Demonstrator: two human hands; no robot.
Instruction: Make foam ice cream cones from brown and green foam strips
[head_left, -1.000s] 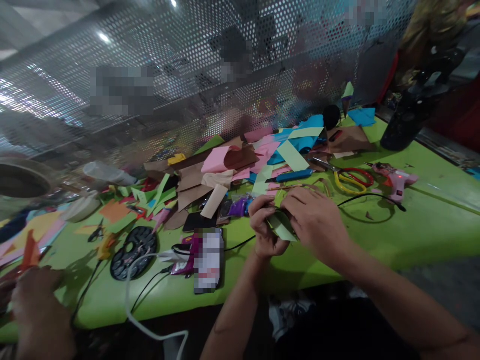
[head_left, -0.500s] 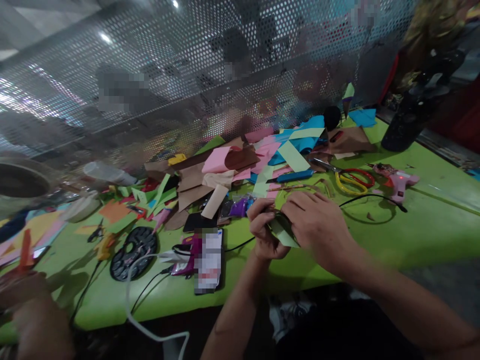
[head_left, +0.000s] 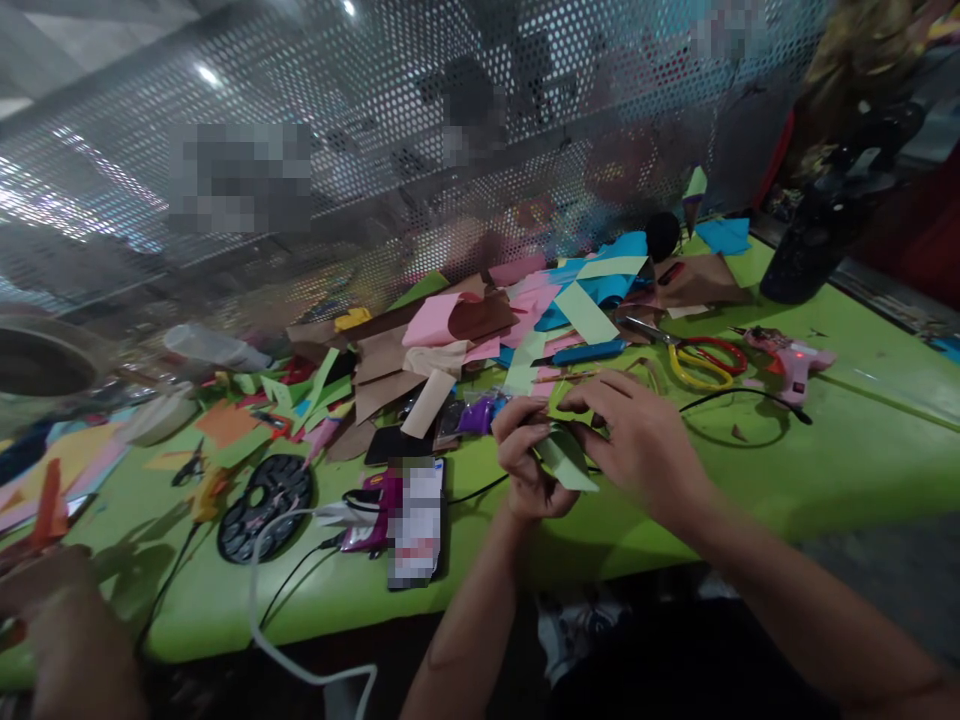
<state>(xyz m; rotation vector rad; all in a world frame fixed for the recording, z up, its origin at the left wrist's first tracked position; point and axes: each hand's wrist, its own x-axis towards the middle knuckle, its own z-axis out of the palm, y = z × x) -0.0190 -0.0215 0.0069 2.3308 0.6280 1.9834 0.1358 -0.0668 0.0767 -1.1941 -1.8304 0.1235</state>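
Observation:
My left hand (head_left: 531, 462) is closed around a folded piece of pale green paper (head_left: 567, 460), whose loose end slants down to the right. A dark strip shows along the paper's upper edge; what it is I cannot make out. Close on the right, my right hand (head_left: 645, 445) has its thumb and forefinger apart, the thumb tip beside the paper's upper edge. Past the hands lie yellow-and-red-handled scissors (head_left: 705, 362) and a pink glue gun (head_left: 796, 362) with a red light on.
Coloured paper scraps (head_left: 450, 320) are heaped along a perforated metal screen (head_left: 375, 170). A phone (head_left: 417, 525), a black palette (head_left: 266, 508) and a yellow glue gun (head_left: 206, 495) lie to the left. Another person's hand (head_left: 52, 590) holds something orange. A dark bottle (head_left: 799, 245) stands at right.
My right hand's fingers have lifted and spread away from the green paper. My left hand has kept its grip almost unmoved.

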